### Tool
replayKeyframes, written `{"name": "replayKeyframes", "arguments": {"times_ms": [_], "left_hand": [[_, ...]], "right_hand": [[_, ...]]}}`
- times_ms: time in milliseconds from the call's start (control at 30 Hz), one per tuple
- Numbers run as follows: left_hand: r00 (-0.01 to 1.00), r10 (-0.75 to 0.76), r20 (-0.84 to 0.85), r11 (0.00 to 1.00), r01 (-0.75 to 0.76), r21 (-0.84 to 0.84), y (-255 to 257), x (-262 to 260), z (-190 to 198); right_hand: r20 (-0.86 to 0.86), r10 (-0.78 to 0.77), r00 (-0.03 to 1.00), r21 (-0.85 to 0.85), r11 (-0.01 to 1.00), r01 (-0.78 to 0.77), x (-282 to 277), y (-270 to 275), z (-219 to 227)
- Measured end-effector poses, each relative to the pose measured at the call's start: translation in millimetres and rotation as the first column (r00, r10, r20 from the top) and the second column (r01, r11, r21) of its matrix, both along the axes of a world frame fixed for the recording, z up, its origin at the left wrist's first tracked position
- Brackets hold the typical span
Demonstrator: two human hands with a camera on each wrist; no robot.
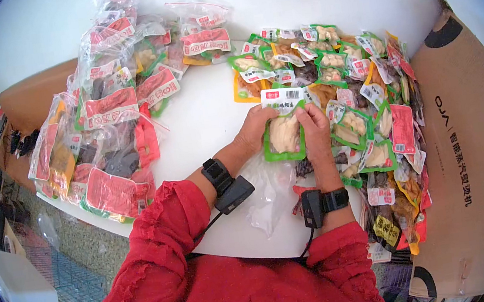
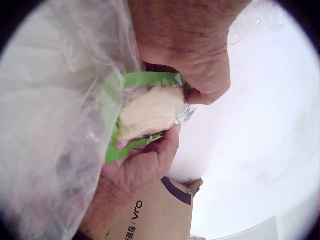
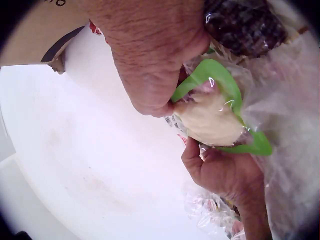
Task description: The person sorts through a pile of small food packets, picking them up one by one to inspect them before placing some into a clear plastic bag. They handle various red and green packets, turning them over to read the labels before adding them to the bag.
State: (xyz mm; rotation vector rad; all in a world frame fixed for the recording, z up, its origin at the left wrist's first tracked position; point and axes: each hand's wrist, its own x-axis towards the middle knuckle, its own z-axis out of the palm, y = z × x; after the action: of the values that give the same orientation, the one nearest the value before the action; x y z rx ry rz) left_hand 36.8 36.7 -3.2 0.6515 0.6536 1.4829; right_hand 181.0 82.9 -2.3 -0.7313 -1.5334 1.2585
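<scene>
Both hands hold a green-edged, vacuum-sealed food pouch (image 1: 284, 134) upright over the white table, its pale contents showing through the clear front and a white printed label with a barcode at the top. My left hand (image 1: 253, 128) pinches its left edge, and my right hand (image 1: 317, 135) grips the right edge with the thumb on the front. In the left wrist view, the pouch (image 2: 152, 112) sits between the two thumbs. A clear plastic bag (image 1: 270, 199) lies below the hands and overlaps the pouch's lower end in both wrist views.
Filled clear bags of pouches (image 1: 108, 107) are heaped at the left of the white table (image 1: 205, 104). A big pile of loose pouches (image 1: 367, 128) covers the right side. Beyond it stands a large cardboard box (image 1: 467, 140). A wire cage (image 1: 80, 288) is at the lower left.
</scene>
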Motion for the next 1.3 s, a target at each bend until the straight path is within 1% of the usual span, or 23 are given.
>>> {"name": "replayKeyframes", "arguments": {"times_ms": [67,200,233,267,300,367,500,567,600,667,700,767,800,867,900,967,1000,1067,1200,1300], "left_hand": [[0.998,0.021,-0.059,1.0,-0.02,0.021,-2.2,-0.5,3.3],[0.998,0.009,-0.065,1.0,-0.008,0.019,-14.2,2.5,17.8],[0.972,0.093,-0.215,0.992,-0.072,0.102,-20.7,4.9,22.1],[0.918,0.185,-0.352,0.974,-0.122,0.194,-24.1,6.2,23.8],[0.918,0.185,-0.352,0.974,-0.122,0.193,-21.7,4.8,22.0],[0.991,0.018,-0.136,0.997,-0.009,0.071,-14.7,1.3,17.9],[0.984,0.059,-0.171,0.995,-0.045,0.085,-15.9,3.1,16.5],[0.998,-0.016,-0.066,1.0,0.017,0.026,-10.5,2.1,13.3],[0.998,-0.016,-0.066,1.0,0.018,0.025,-10.2,2.5,12.3],[0.997,-0.009,-0.074,0.999,0.012,0.041,-10.0,3.2,10.0],[0.997,-0.009,-0.073,0.999,0.012,0.04,-7.1,2.8,6.2],[0.997,-0.068,-0.026,0.997,0.069,0.04,-1.1,1.1,-1.2],[0.997,-0.068,-0.026,0.997,0.069,0.041,-5.0,1.0,-1.3],[0.975,-0.014,-0.224,0.982,0.056,0.181,-7.0,-1.0,6.5],[0.974,-0.014,-0.228,0.979,0.059,0.193,-4.4,-0.9,7.1],[0.996,-0.052,-0.075,0.99,0.062,0.13,-1.5,0.8,3.5],[0.995,-0.058,-0.075,0.99,0.067,0.122,-3.3,1.4,5.5],[0.996,-0.069,-0.057,0.993,0.074,0.091,-5.6,0.8,9.1],[0.998,-0.065,-0.019,0.993,0.066,0.101,0.0,0.5,1.4],[0.999,-0.038,-0.001,0.995,0.037,0.092,-4.6,1.4,4.5]], "right_hand": [[0.011,-0.006,1.0,-0.002,1.0,0.006,-0.6,-3.0,4.7],[-0.008,-0.009,1.0,-0.006,1.0,0.009,-0.8,-3.0,4.9],[-0.003,-0.014,1.0,0.006,1.0,0.014,-0.6,-2.7,5.3],[0.002,-0.019,1.0,0.018,1.0,0.019,-0.4,-2.9,5.8],[0.002,-0.019,1.0,0.017,1.0,0.019,-0.7,-4.6,8.0],[0.005,-0.029,1.0,-0.035,0.999,0.029,-1.5,-8.3,13.3],[-0.021,-0.056,0.998,-0.075,0.996,0.054,-2.4,-5.3,7.6],[-0.003,-0.063,0.998,-0.071,0.995,0.063,-0.9,-1.6,3.5],[-0.002,-0.064,0.998,-0.072,0.995,0.063,-0.7,-1.2,3.5],[-0.006,-0.063,0.998,0.001,0.998,0.063,-0.7,-0.9,3.7],[-0.005,-0.063,0.998,0.0,0.998,0.063,-1.0,-1.4,4.9],[-0.007,-0.08,0.997,0.023,0.997,0.08,-2.2,-3.8,7.8],[-0.007,-0.08,0.997,0.024,0.997,0.08,-1.7,-6.0,5.3],[0.01,-0.091,0.996,-0.021,0.996,0.091,-1.7,-2.6,6.3],[0.006,-0.093,0.996,-0.01,0.996,0.093,-3.3,-1.2,7.7],[-0.022,-0.099,0.995,-0.007,0.995,0.099,-4.4,-2.1,6.3],[-0.022,-0.105,0.994,-0.015,0.994,0.105,-3.7,-2.4,6.1],[-0.057,-0.068,0.996,-0.026,0.997,0.066,-3.6,-2.4,6.4],[-0.055,-0.061,0.997,-0.041,0.997,0.058,-3.9,-5.4,11.1],[-0.041,-0.093,0.995,-0.035,0.995,0.092,-4.7,-2.4,7.3]]}}
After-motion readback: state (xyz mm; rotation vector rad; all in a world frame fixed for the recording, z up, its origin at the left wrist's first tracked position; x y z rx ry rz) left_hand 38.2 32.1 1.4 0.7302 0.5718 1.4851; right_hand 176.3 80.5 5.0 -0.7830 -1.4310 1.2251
